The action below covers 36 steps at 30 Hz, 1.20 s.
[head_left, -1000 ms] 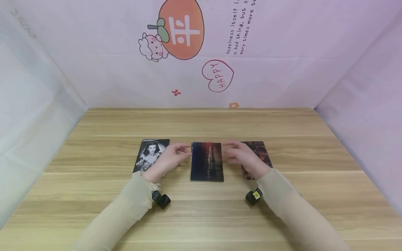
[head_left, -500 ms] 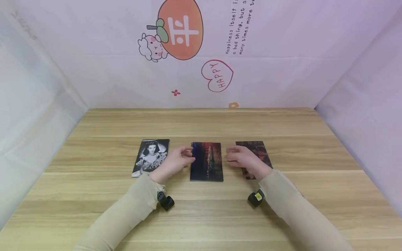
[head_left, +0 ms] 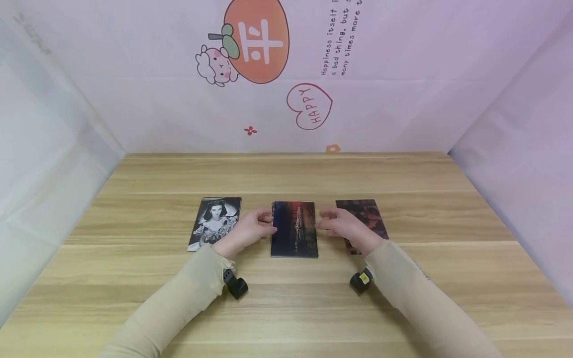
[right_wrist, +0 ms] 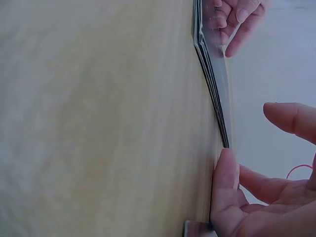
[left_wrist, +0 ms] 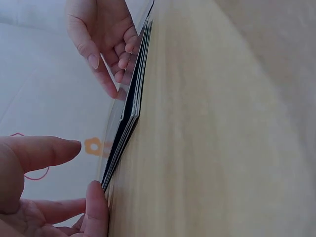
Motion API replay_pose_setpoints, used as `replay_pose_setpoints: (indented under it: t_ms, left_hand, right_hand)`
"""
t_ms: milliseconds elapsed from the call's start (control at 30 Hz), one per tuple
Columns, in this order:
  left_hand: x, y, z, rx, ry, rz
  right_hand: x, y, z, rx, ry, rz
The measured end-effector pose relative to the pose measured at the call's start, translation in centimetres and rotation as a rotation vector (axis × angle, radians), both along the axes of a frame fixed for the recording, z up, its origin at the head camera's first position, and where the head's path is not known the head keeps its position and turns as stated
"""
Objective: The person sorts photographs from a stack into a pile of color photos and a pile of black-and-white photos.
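Note:
A stack of picture cards [head_left: 295, 233], its top card dark blue and red, lies between my hands on the wooden table. At its left edge is my left hand [head_left: 247, 230], fingers against the card edges and thumb held off, as the left wrist view shows. My right hand [head_left: 348, 228] is beside the opposite edge; in the right wrist view a fingertip [right_wrist: 228, 160] meets the card edges, with the thumb raised apart. Neither hand curls round the stack. Layered edges of several cards [left_wrist: 129, 116] show side-on, slightly uneven.
A black-and-white portrait card [head_left: 214, 221] lies to the left, partly behind my left hand. To the right, a dark reddish card [head_left: 370, 215] is partly covered by my right hand. A white printed cloth [head_left: 380, 114] hangs behind the table [head_left: 286, 318].
My left hand has moved right to the stack's edge. My right hand has closed the small gap on its side. The cards appear to have stayed in place.

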State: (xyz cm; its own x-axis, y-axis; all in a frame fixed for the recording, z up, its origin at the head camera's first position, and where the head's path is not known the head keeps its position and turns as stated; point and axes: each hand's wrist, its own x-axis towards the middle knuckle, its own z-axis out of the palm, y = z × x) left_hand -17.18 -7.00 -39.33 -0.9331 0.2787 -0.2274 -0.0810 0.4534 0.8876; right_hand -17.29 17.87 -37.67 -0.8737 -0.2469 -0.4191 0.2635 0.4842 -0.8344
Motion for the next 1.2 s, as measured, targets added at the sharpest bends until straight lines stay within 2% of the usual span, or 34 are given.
replay_pose_setpoints:
  t_ms: [333, 833, 1200]
  left_hand:
    - [-0.1, 0.1, 0.1, -0.072, 0.023, -0.028]
    - [0.1, 0.3, 0.2, -0.1, 0.038, -0.051]
    - [0.3, 0.3, 0.4, -0.078, 0.034, -0.036]
  right_hand:
    - [0.1, -0.4, -0.2, 0.076, 0.082, 0.04]
    - [0.2, -0.9, -0.1, 0.112, 0.058, 0.03]
    - [0.5, -1.2, 0.2, 0.074, 0.061, 0.005]
